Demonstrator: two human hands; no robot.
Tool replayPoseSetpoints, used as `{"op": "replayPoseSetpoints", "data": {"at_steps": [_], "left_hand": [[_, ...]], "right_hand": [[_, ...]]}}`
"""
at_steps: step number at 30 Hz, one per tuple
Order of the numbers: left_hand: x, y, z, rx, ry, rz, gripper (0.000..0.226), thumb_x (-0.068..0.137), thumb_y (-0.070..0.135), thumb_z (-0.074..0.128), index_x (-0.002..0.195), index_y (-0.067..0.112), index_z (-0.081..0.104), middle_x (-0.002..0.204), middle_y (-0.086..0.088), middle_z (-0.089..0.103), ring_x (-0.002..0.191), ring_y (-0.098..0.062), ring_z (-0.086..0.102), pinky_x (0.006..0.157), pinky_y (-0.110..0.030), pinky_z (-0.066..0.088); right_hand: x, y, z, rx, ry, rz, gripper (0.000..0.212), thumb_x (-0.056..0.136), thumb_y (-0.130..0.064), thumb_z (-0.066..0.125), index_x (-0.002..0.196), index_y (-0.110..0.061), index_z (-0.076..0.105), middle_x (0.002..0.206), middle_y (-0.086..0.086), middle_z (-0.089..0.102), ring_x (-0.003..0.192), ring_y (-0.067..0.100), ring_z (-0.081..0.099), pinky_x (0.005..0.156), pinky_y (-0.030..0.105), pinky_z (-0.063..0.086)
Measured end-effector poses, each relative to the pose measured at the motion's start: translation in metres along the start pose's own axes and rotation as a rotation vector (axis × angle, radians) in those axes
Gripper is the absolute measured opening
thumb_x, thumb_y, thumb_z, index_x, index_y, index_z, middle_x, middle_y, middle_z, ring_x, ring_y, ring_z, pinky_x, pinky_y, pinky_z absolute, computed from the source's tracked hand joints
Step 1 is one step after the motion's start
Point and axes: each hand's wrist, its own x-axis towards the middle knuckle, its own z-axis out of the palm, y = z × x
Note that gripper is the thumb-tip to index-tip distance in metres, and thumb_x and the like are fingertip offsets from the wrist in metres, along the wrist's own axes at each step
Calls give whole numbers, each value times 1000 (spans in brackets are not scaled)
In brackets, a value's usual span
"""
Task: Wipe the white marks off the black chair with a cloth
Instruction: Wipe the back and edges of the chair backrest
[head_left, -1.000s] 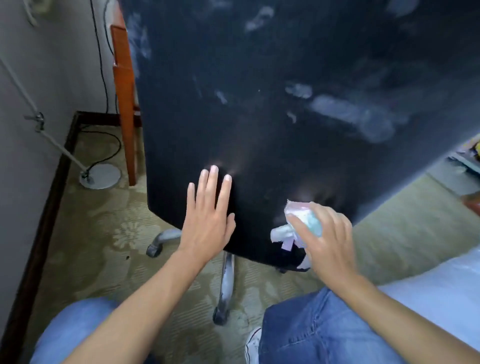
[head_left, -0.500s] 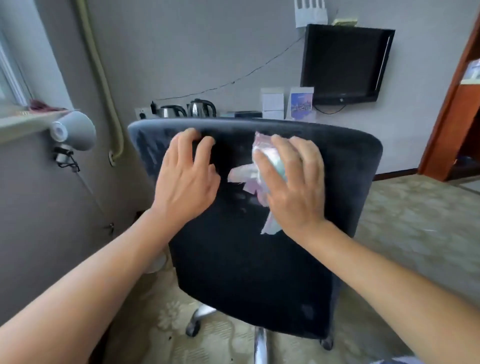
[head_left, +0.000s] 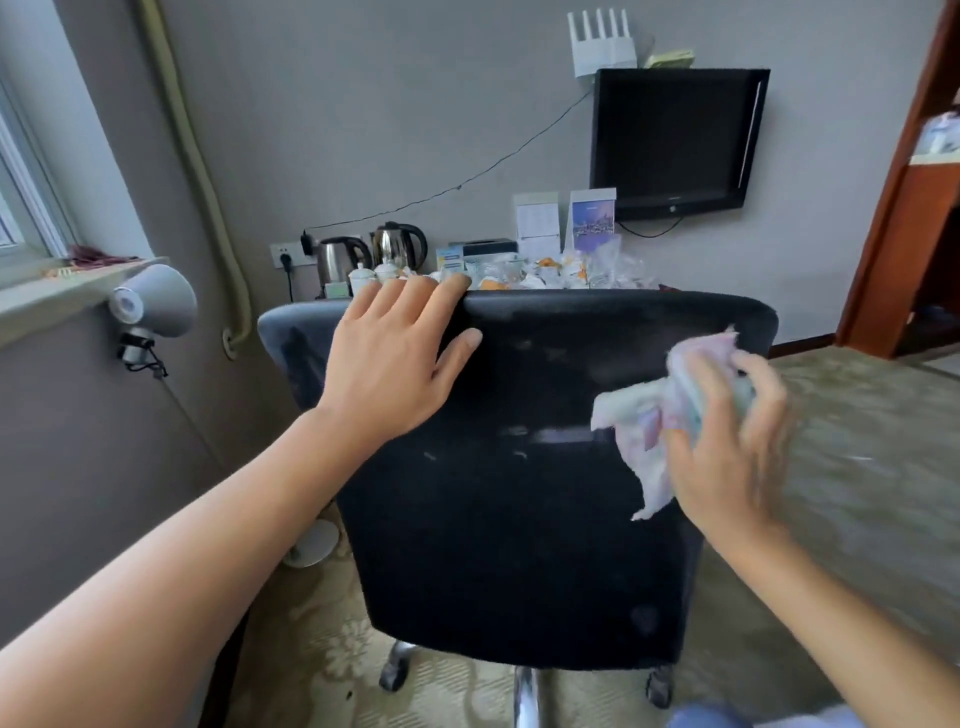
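No brand or writing can be read anywhere; the cards past the chair are too small to make out.

The right hand (head_left: 727, 447) is blurred, its fingers (head_left: 709, 384) curled round a bunched pale cloth (head_left: 644, 421), which hangs below and to the left of them against the right side of the black chair (head_left: 509, 545) backrest. Faint white marks (head_left: 561, 434) streak the fabric just left of the cloth.

The left hand (head_left: 389, 358) lies flat on the upper left of the backrest, fingers straight and slightly spread, tips reaching the top edge, thumb stretched out to the right.

Beneath the chair, chrome legs stand on a patterned floor (head_left: 857, 467). Left of the left fingers a grey lamp (head_left: 156, 301) sits by the window sill. Beyond the fingertips are two kettles (head_left: 397, 247) and cluttered packets, and farther off a black monitor (head_left: 675, 140) on the grey wall, with a white router (head_left: 602, 41) above it.
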Motion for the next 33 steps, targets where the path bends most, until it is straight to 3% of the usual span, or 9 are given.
{"op": "replayPoseSetpoints", "data": {"at_steps": [2,5,8,14,18,20,24,30,33], "left_hand": [[6,0,-4,-52,-34,47,49,108,50,45,142,16,55,116,-5,66,106,-33,62,90,-45,48],[7,-29,-18,-27,-183,-156,65,98,78,31,120,25,60,100,1,68,100,-34,67,77,-44,50],[-5,-44,-22,14,-240,-299,70,86,93,25,90,26,45,81,6,58,84,-37,66,66,-40,41],[-6,-7,-21,30,-100,-220,62,94,84,37,84,23,35,74,7,54,62,-26,49,57,-33,33],[-9,0,-29,-1,-62,-120,56,99,77,39,87,23,39,73,7,54,57,-26,48,54,-31,25],[-10,6,-30,2,-64,-76,56,100,73,38,93,19,48,77,4,61,60,-31,58,55,-31,25],[-2,35,-34,-96,-79,-18,44,101,50,45,117,11,61,83,-3,71,62,-38,62,54,-31,30],[33,96,-46,-449,-287,78,47,101,30,46,147,18,48,106,-1,70,83,-23,58,71,-29,35],[44,111,-33,-969,-500,-86,40,105,28,47,144,20,52,128,4,68,102,-12,62,91,-24,45]], "right_hand": [[28,12,1,223,147,436,49,90,-14,54,139,-7,53,137,22,44,123,38,49,96,32,38],[70,25,26,425,308,888,49,94,-24,44,135,2,51,135,23,48,127,38,48,100,30,38],[52,-18,60,299,339,971,57,95,-28,40,139,7,47,138,27,46,125,45,44,107,43,33],[-99,-180,103,248,51,776,52,96,-11,54,145,-6,38,143,23,39,122,47,48,105,55,43],[-139,-137,98,246,-176,508,53,90,-3,57,140,-16,45,139,16,41,119,40,50,97,50,50],[-125,-89,89,234,-169,725,55,89,-3,59,142,-14,46,136,21,43,118,44,47,94,50,46],[-63,-32,79,236,-106,1448,45,107,-28,40,146,-7,35,142,25,40,117,49,53,90,52,45],[-88,-158,16,465,-325,1080,37,103,-30,50,127,-4,41,124,9,40,94,31,55,75,35,41],[-111,-156,-9,486,-336,834,59,93,-34,63,142,-14,37,131,1,38,103,17,57,79,29,47]]}}
